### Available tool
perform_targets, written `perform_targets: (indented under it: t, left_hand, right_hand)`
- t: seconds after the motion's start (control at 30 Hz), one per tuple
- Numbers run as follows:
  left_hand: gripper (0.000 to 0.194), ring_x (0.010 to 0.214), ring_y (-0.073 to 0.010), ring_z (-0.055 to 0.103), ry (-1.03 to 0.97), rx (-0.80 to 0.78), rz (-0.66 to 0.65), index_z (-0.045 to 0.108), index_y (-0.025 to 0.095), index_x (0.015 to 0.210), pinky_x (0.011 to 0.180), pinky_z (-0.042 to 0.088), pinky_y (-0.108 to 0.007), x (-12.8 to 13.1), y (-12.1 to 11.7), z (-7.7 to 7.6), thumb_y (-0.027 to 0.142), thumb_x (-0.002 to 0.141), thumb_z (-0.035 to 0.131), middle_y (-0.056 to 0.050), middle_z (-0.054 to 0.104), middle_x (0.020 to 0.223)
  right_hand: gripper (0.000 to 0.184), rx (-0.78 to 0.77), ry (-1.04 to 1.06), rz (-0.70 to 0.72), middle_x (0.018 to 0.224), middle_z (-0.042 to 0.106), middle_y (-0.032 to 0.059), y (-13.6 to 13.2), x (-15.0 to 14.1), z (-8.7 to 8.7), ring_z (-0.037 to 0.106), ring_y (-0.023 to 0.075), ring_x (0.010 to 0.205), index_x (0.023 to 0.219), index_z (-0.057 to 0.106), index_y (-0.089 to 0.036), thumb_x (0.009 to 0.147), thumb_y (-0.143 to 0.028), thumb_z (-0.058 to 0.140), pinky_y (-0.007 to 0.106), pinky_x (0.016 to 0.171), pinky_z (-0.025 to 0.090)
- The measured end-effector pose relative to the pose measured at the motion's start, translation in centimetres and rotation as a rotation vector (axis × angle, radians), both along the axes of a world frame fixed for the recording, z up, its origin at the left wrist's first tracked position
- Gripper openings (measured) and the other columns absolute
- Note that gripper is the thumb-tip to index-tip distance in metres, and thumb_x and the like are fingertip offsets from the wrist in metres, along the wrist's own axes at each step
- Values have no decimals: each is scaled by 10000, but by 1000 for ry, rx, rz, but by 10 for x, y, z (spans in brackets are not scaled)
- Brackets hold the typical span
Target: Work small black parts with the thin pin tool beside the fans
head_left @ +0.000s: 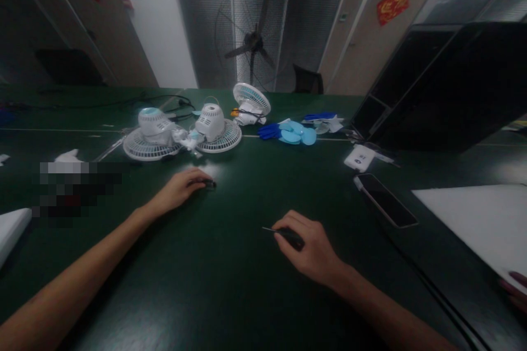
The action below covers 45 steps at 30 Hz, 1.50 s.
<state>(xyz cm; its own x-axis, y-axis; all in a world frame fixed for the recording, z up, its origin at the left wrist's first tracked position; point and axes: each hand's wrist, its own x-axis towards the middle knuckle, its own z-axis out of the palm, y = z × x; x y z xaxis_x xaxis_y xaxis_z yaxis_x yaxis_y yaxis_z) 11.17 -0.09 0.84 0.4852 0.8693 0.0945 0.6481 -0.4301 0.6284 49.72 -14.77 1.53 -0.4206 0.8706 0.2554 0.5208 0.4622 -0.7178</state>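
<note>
My right hand [310, 244] is closed around the black handle of a small screwdriver [291, 237], its thin metal shaft pointing left above the green table [230, 285]. Farther left, my left hand [183, 189] reaches over the table with its fingers pinched on a small dark object [211, 183], too small and blurred to name. Just beyond that hand are two white fan heads lying grille down, one on the left [152, 134] and one beside it [216, 129]. Small white and clear parts lie between them.
Behind stands another small white fan [251, 104]. Light blue fan blades [298, 132] and blue gloves [269, 131] lie right of it. A phone [387, 200], a white card [359, 158], a white board [486, 219] and a large black monitor [444, 88] occupy the right side.
</note>
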Motion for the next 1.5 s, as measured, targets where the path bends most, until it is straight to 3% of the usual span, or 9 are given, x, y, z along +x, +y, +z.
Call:
perform_targets:
  t: [0.1, 0.23, 0.37, 0.5, 0.7, 0.8, 0.97, 1.13, 1.5]
  left_hand:
    - [349, 1092, -259, 667, 45, 79, 254, 728, 210, 1194, 981, 510, -357, -43, 19, -4, 420, 938, 615, -94, 697, 1229]
    - [531, 1002, -256, 681, 57, 89, 418, 697, 168, 1248, 863, 537, -321, -75, 27, -8, 549, 879, 675, -107, 721, 1176]
    - [688, 945, -226, 679, 74, 33, 488, 666, 136, 1259, 775, 527, -262, -89, 32, -7, 620, 788, 798, -59, 736, 1111]
    - [520, 877, -182, 665, 209, -126, 479, 725, 140, 1133, 721, 483, -209, -99, 37, 0, 555, 832, 809, 17, 747, 966]
    - [343, 920, -192, 660, 267, -140, 466, 760, 116, 1080, 746, 463, -203, -90, 34, 16, 412, 907, 782, 6, 771, 984]
    - [382, 855, -176, 664, 191, -76, 564, 730, 136, 1160, 696, 448, -201, -78, 24, 19, 463, 967, 689, 25, 762, 993]
    - [450, 861, -210, 684, 149, 178, 708, 741, 142, 1141, 728, 463, -246, -56, 15, 8, 536, 958, 628, -12, 765, 1005]
    - [420, 902, -259, 724, 110, 178, 736, 775, 163, 1042, 754, 502, -281, -52, 26, -5, 535, 891, 649, -81, 791, 987]
    - [422, 921, -276, 731, 111, 206, 715, 769, 191, 1019, 782, 503, -313, -37, 28, -6, 558, 872, 621, -83, 793, 1006]
  right_hand:
    - [132, -8, 14, 14, 1005, 667, 55, 0, 0, 1, 650, 169, 829, 1075, 688, -192, 1022, -231, 574, 296, 718, 536]
    - [125, 1, 4, 16, 997, 670, 57, 0, -1, 2, 651, 171, 822, 1064, 689, -189, 1015, -224, 579, 290, 701, 537]
    - [123, 9, 5, 13, 1001, 674, 57, 0, -1, 2, 656, 171, 832, 1064, 687, -190, 1015, -221, 578, 290, 717, 549]
    - [121, 3, 4, 16, 1015, 676, 56, 0, -1, -1, 657, 167, 832, 1072, 686, -192, 1021, -223, 581, 286, 712, 550]
    - [128, 0, 16, 12, 1007, 671, 54, 0, 0, -1, 650, 168, 819, 1072, 691, -193, 1018, -233, 582, 292, 703, 546]
    - [121, 1, 10, 16, 1004, 673, 52, 0, 0, 0, 654, 172, 825, 1070, 691, -194, 1013, -228, 590, 297, 702, 540]
    - [111, 10, -11, 13, 999, 672, 49, 0, 0, -1, 652, 167, 813, 1072, 688, -197, 1016, -226, 597, 290, 692, 536]
    - [112, -8, 2, 18, 1021, 674, 49, 0, -1, -1, 659, 165, 831, 1082, 688, -204, 1019, -217, 596, 287, 708, 547]
    - [127, -20, 15, 27, 1019, 670, 52, 2, -2, 1, 649, 165, 827, 1081, 688, -193, 1025, -226, 578, 282, 695, 543]
